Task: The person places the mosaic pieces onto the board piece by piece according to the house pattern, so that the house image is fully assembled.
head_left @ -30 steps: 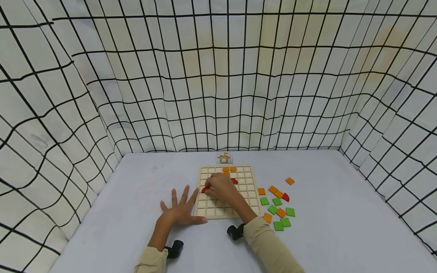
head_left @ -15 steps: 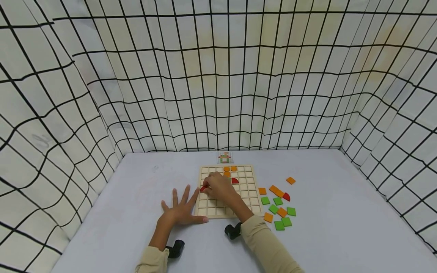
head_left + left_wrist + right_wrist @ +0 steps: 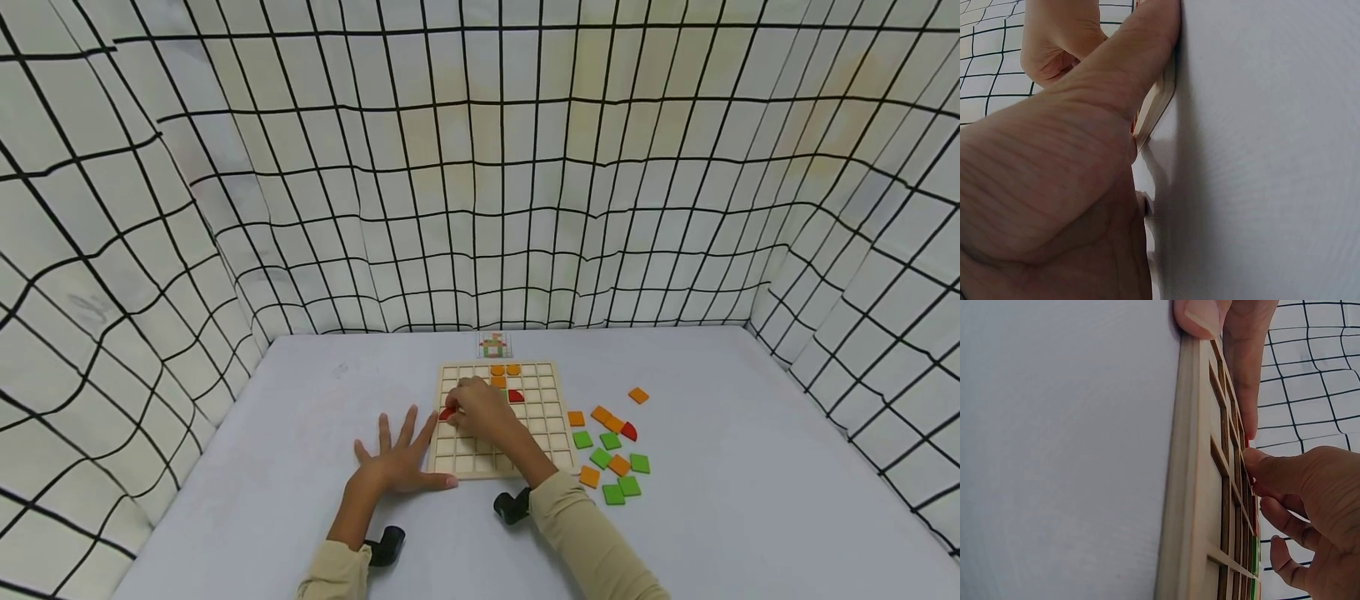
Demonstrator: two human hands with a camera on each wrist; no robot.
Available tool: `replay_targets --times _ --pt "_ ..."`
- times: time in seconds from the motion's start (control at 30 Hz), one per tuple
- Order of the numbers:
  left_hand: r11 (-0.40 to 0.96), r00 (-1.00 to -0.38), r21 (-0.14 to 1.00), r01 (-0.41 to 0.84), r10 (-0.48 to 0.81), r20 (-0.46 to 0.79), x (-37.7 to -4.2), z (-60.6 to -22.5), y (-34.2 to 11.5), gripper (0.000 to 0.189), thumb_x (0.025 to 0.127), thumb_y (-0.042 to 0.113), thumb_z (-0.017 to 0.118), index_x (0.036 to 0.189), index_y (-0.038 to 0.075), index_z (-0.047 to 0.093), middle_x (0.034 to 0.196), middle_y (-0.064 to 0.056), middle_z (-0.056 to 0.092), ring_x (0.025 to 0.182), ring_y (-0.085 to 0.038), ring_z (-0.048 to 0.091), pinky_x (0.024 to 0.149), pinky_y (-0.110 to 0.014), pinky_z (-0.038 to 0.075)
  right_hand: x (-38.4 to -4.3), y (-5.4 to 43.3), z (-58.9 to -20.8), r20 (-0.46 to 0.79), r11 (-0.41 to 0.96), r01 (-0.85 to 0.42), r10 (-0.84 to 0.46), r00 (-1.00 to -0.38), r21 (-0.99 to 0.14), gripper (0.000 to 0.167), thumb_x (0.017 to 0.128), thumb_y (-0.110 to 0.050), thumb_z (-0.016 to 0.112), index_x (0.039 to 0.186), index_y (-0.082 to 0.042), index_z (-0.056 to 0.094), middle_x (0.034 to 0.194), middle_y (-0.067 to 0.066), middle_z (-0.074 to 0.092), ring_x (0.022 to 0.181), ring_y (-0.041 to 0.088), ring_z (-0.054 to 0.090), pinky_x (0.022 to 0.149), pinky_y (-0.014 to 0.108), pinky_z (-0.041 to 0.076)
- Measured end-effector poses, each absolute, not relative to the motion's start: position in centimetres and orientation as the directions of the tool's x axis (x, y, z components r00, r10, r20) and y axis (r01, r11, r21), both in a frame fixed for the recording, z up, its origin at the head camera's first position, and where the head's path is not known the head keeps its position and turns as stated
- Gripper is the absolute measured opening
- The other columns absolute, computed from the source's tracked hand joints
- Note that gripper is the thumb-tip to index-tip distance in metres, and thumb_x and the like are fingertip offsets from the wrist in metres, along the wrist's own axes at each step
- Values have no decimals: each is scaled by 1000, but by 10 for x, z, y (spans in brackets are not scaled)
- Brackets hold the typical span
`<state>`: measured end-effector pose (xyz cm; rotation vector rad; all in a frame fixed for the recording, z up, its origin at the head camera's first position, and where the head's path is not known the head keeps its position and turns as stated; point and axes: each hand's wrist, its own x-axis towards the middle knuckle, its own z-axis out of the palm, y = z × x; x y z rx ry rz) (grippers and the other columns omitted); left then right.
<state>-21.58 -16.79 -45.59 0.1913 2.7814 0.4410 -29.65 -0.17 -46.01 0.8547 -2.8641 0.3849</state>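
Note:
My left hand (image 3: 397, 468) lies with fingers spread at the left of a wooden grid board (image 3: 542, 433). Its index fingertip meets the board's left side and its thumb the near left corner, seen from close up in the right wrist view. Over the board, my right hand (image 3: 486, 412) pinches a red tile (image 3: 446, 414) between thumb and fingers, low at the leftmost squares. Part of that tile is hidden by the fingers. Farther up the grid sit two round orange tiles (image 3: 505, 370), an orange square (image 3: 498, 382) and a red quarter-circle (image 3: 516, 396).
Several loose tiles lie right of the board: green squares (image 3: 611, 441), orange squares (image 3: 638, 395) and a red quarter-circle tile (image 3: 628, 431). A small pattern card (image 3: 495, 345) rests behind the board. Black netting (image 3: 525, 208) over white cloth walls the table's far side and both flanks.
My right hand has shifted slightly left with the red tile, which now sits closer to the board's left edge. The left hand stays in place.

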Motion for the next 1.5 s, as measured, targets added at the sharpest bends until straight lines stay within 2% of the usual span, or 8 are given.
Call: replay_targets --times 0.27,0.5,0.63,0.73,0.87,1.17,1.5 --pt "942 -940 326 83 182 -289 -214 -456 -166 114 70 76 66 157 22 17 165 -18 0 143 -59 -10 97 -86 0 -294 0 -461 175 812 -538 -510 -843 -225 18 87 -30 75 101 -19 76 98 -5 67 85 11 55 73 21 50" --pt "937 -938 344 61 172 -301 -215 -461 -168 118 66 82 64 158 26 15 165 -16 -2 144 -56 -13 98 -85 -6 -293 6 -459 191 801 -543 -509 -839 -252 21 89 -30 72 107 -19 74 107 -4 69 97 13 61 82 25 53" --pt "938 -937 341 60 171 -304 -215 -460 -170 118 66 83 63 158 26 14 165 -15 -3 144 -56 -15 98 -84 -6 -295 13 -459 203 796 -533 -494 -846 -286 20 89 -31 72 106 -19 73 105 -5 68 95 11 62 78 25 53" --pt "941 -938 333 63 170 -302 -214 -455 -170 116 69 78 66 158 22 17 165 -17 -1 144 -57 -12 97 -85 -3 -296 19 -459 208 797 -524 -481 -852 -301 18 89 -32 72 103 -20 73 104 -5 68 93 11 63 75 25 52" --pt "944 -940 320 76 174 -292 -214 -456 -169 115 70 77 66 158 21 16 165 -18 -1 143 -59 -10 97 -86 0 -297 29 -457 200 805 -502 -460 -865 -316 19 89 -31 73 104 -19 74 105 -4 68 96 12 63 75 26 52" --pt "943 -940 325 68 170 -295 -216 -456 -167 115 71 76 67 158 21 16 165 -19 -2 143 -58 -11 98 -85 -1 -299 66 -448 195 801 -476 -434 -879 -362 20 88 -26 74 104 -14 74 102 -2 71 94 14 63 75 28 53" --pt "939 -940 339 62 170 -297 -215 -452 -165 114 71 73 69 157 20 17 164 -19 -2 144 -58 -11 98 -85 -2 -291 123 -440 208 818 -413 -358 -910 -400 17 87 -17 74 101 -8 72 96 4 67 93 20 61 80 36 54"
